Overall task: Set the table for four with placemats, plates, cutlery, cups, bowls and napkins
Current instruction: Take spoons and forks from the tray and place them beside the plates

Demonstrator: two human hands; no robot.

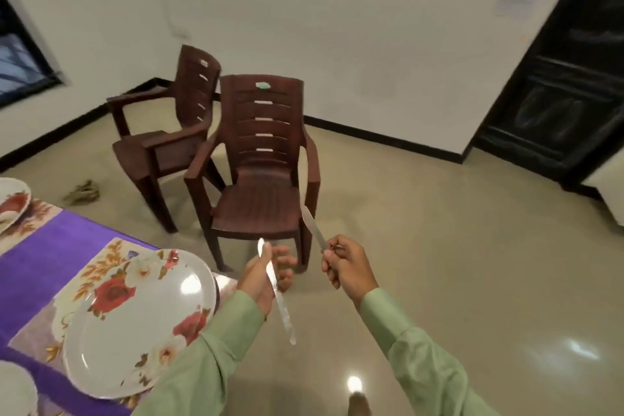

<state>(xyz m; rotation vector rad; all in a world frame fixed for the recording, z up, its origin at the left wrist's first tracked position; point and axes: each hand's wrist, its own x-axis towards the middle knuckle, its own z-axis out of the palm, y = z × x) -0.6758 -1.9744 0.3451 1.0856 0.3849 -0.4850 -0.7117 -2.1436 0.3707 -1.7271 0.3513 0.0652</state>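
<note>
Left hand (266,275): fingers (287,261) half-curled, thumb pinning steel utensil (282,307). Right hand (341,267): fingers curled tight round knife (312,226) handle, blade upward.

Far plate (11,196) and nearest plate (15,388), both partly beyond left edge.

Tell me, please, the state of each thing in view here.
Left hand: holds steel utensil.
Right hand: grips knife, blade up.
Floral plate: empty, on placemat.
Front chair: upright, unoccupied.
Back chair: upright, unoccupied.
</note>
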